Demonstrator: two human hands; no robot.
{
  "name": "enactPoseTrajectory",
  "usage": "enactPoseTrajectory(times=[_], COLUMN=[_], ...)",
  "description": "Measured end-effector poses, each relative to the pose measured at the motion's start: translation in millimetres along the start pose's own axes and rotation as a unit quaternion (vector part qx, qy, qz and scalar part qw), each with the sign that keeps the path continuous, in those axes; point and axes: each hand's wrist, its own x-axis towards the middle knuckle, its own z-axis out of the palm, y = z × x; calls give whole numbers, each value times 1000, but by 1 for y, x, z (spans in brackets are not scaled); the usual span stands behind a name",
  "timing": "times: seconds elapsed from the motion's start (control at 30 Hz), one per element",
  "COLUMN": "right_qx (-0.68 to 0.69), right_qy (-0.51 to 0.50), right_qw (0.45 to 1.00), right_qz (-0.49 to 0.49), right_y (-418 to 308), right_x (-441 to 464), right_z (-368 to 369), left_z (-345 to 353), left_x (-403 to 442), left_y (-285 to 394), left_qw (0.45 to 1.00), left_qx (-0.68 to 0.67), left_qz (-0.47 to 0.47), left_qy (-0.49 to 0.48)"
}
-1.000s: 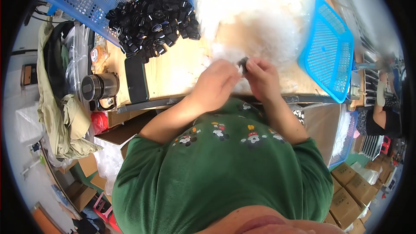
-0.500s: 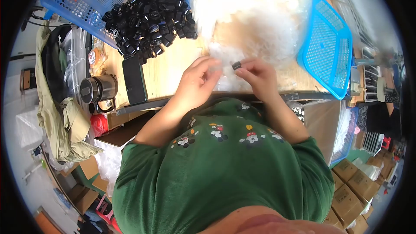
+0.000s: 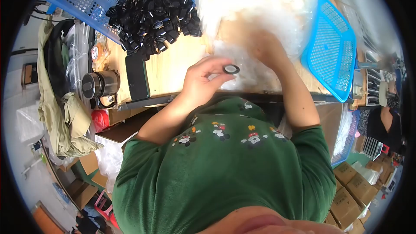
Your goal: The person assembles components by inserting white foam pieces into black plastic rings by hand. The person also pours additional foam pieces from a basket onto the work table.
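My left hand [image 3: 202, 78] pinches a small round black part [image 3: 230, 69] with a pale centre, held upright between thumb and fingertips over the table's front. My right hand [image 3: 265, 48] reaches forward at the edge of a heap of clear plastic bags or film [image 3: 286, 32]. Its fingers are smeared by motion and glare, so what they hold, if anything, does not show. Crumpled clear film [image 3: 245, 76] lies beneath and between the hands. Left of them, a large pile of small black parts [image 3: 156, 17] spills out of a blue basket [image 3: 82, 13].
A dark phone [image 3: 137, 76] and a lidded metal mug [image 3: 100, 84] stand at the table's left. Another blue basket [image 3: 331, 47] sits at the right. Stacked cartons [image 3: 351, 190] are on the floor at right, and a person's arm [image 3: 386, 119] shows at the far right.
My right hand has moved forward and right to the plastic heap. The black part it held is now in my left hand, its round face turned to view.
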Motion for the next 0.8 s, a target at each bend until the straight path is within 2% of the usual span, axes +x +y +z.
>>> enactPoseTrajectory(times=[0.07, 0.27, 0.37, 0.5, 0.57, 0.67, 0.8], right_qx=[2, -34, 192, 93, 62, 58, -19], right_qy=[-73, -24, 55, 68, 38, 30, 66], right_qw=[997, 999, 971, 982, 988, 986, 992], right_qz=[-3, -12, 133, 153, 133, 156, 108], right_y=[1, 11, 1, -2, -2, -24, -25], right_x=[2, -2, -2, -19, -27, -28, -32], right_z=[3, -1, -24, -53, -50, -39, -5], left_z=[1, -2, -5, -9, -9, -11, -5], left_x=[3, 0, 0, -1, 0, -1, 0], left_y=[-1, -1, -8, -11, -10, -11, -4], left_qw=[999, 998, 998, 997, 998, 999, 998], left_qx=[-10, 16, 16, 9, 5, 13, 4], left_qz=[20, 22, 25, 8, 7, 7, 15], left_qy=[27, 50, 58, 71, 60, 35, 55])
